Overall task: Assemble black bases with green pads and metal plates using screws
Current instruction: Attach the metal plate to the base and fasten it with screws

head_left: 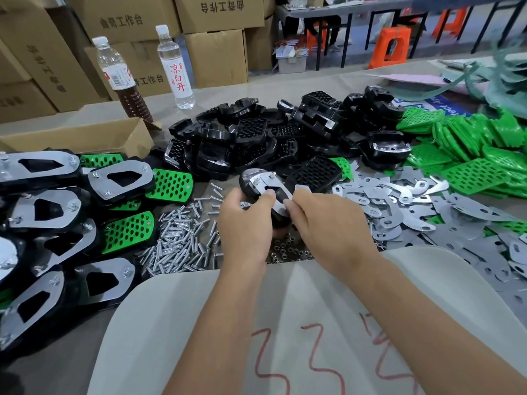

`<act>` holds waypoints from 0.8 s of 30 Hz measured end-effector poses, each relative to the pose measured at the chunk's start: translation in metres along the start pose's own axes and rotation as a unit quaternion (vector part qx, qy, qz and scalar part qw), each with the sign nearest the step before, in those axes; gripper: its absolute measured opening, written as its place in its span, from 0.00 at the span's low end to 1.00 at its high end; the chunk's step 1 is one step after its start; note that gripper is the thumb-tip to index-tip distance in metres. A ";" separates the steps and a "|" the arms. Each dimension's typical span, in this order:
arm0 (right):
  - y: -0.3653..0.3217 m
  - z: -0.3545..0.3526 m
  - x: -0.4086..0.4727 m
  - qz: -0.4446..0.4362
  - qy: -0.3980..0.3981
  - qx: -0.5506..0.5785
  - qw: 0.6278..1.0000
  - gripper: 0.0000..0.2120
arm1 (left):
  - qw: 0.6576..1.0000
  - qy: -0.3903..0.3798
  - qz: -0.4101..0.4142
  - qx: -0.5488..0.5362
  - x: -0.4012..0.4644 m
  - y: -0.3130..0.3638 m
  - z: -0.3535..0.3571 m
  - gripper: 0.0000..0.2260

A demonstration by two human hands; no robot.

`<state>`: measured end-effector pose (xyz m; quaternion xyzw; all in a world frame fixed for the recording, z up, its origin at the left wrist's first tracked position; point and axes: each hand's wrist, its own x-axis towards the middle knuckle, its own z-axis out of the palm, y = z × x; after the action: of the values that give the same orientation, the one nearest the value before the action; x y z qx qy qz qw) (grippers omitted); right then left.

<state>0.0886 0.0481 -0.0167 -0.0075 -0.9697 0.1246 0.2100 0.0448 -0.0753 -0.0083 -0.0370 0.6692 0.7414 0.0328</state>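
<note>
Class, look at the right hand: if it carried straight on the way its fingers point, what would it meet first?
Likely the metal plate on the black base; the right hand already pinches its near edge, though depth is uncertain.

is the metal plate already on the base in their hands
On: the metal plate lies on the black base, a screw poking through its far end.

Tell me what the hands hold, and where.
Both hands, left and right, grip one black base with metal plate by its near end.
</note>
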 end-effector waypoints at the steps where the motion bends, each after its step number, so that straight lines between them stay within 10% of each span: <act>1: -0.001 0.000 0.000 0.004 0.007 0.003 1.000 0.16 | 1.000 0.007 -0.003 -0.007 0.000 0.000 0.000 0.04; 24: 0.002 -0.001 -0.002 -0.013 -0.004 0.016 1.000 0.13 | 0.994 0.062 0.052 0.071 -0.010 0.002 0.007 0.09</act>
<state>0.0906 0.0499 -0.0167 0.0094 -0.9683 0.1376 0.2083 0.0543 -0.0683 -0.0050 -0.0453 0.7218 0.6892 -0.0446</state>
